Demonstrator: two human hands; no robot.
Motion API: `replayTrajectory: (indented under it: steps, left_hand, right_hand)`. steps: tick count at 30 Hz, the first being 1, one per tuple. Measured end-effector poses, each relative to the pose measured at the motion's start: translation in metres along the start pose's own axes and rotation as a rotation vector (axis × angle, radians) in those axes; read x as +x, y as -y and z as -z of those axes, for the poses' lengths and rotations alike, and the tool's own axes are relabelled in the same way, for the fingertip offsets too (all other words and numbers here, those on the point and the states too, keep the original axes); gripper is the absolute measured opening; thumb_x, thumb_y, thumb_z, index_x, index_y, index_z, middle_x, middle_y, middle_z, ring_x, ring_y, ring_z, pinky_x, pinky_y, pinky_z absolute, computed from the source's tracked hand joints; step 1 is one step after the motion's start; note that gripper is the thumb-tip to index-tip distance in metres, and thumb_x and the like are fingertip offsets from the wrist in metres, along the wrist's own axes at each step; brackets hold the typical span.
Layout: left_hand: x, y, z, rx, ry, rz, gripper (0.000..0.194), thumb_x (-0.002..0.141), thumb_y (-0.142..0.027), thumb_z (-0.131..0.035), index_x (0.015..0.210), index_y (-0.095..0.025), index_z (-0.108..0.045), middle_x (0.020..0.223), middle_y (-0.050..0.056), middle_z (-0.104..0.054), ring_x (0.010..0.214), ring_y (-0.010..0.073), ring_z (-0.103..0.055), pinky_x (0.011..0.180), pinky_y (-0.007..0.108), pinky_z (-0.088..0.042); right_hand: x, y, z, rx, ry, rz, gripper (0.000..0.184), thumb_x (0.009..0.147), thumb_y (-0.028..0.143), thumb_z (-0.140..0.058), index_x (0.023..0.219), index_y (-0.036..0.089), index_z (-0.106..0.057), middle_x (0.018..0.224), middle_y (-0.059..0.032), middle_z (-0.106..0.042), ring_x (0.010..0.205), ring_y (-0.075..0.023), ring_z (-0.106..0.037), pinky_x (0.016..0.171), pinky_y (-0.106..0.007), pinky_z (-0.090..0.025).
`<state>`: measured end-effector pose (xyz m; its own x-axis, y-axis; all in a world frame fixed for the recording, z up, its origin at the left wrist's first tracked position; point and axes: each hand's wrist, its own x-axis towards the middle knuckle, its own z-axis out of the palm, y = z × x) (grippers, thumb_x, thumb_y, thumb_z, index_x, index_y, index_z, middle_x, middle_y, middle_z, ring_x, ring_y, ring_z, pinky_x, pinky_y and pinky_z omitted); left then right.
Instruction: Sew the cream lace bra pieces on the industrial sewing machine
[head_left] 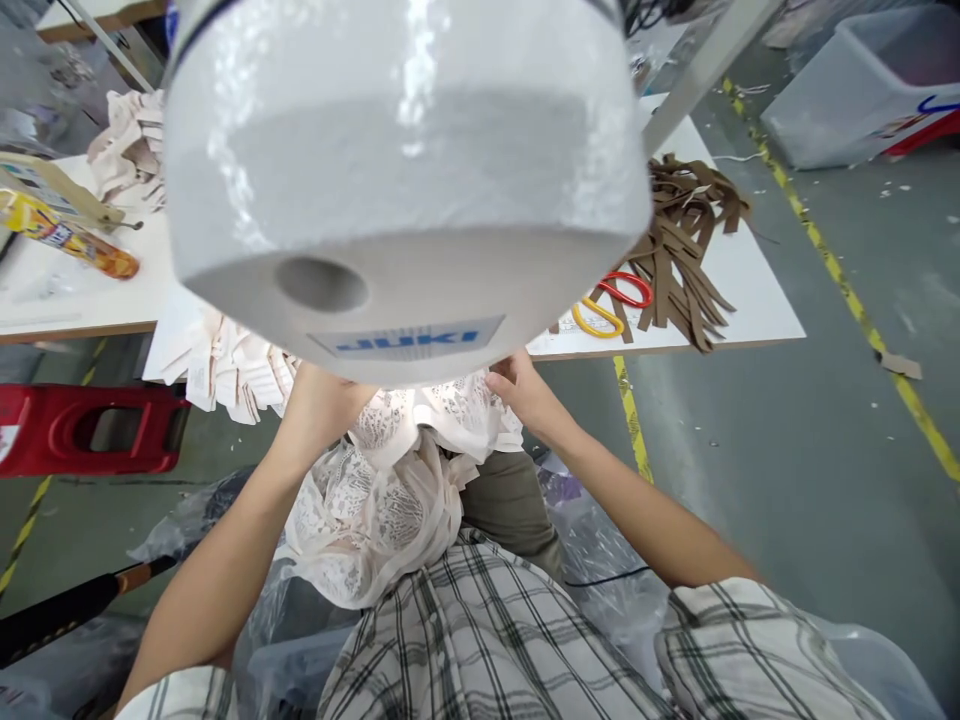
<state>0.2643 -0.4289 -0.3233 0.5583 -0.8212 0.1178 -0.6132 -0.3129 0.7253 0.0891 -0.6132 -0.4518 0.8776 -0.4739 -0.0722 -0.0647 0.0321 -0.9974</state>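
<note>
Under the rounded white machine head [405,170], left hand [330,398] and right hand [527,392] touch white lace bra [461,415], closure hidden from us; grey floor [750,470] opens rightward.

openwork lace cloth bra [450,425], smooth glossy machine head [405,170]

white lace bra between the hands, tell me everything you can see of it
The white lace bra has two patterned lace cups side by side, joined at a plain center, with smooth-looking pale edging below. Its top is hidden behind the JUKI machine head. The left hand is at its left side, fingertips hidden; the right hand has its thumb at the right side. Below it, more lace pieces lie bunched on the lap.
</note>
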Motion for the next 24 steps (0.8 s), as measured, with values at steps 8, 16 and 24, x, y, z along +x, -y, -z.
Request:
replayTrajectory:
  steps: [8, 16, 24]
  left_hand:
    - [-0.001, -0.005, -0.008, 0.009, -0.047, 0.062, 0.014, 0.077, -0.03, -0.07, 0.082, -0.019, -0.062, 0.078, 0.006, -0.069, 0.094, 0.0288, -0.067, 0.08, 0.038, -0.056]
    - [-0.007, 0.005, -0.01, 0.015, -0.099, 0.12, 0.009, 0.081, -0.024, -0.064, 0.087, -0.018, -0.062, 0.08, 0.005, -0.067, 0.089, 0.0254, -0.065, 0.077, 0.035, -0.054]
    - [-0.071, -0.032, -0.019, 0.169, -0.4, -0.312, 0.03, 0.09, -0.018, -0.058, 0.119, -0.022, -0.055, 0.11, 0.007, -0.065, 0.106, 0.0195, -0.064, 0.09, 0.034, -0.055]
  right_hand:
    - [-0.021, -0.046, 0.002, 0.642, 0.305, -0.489, 0.062, 0.072, 0.062, -0.08, 0.116, 0.022, -0.064, 0.122, -0.0104, -0.072, 0.107, -0.0256, -0.069, 0.09, -0.036, -0.055]
    - [-0.022, -0.038, 0.009, 0.828, 0.022, -0.421, 0.035, 0.075, 0.035, -0.082, 0.106, 0.022, -0.07, 0.102, -0.0023, -0.078, 0.093, -0.0193, -0.073, 0.087, -0.031, -0.058]
    - [-0.051, 0.032, 0.037, 0.533, -0.165, -0.101, 0.034, 0.064, 0.047, -0.09, 0.076, 0.023, -0.071, 0.071, 0.0, -0.072, 0.061, -0.0164, -0.064, 0.061, -0.03, -0.054]
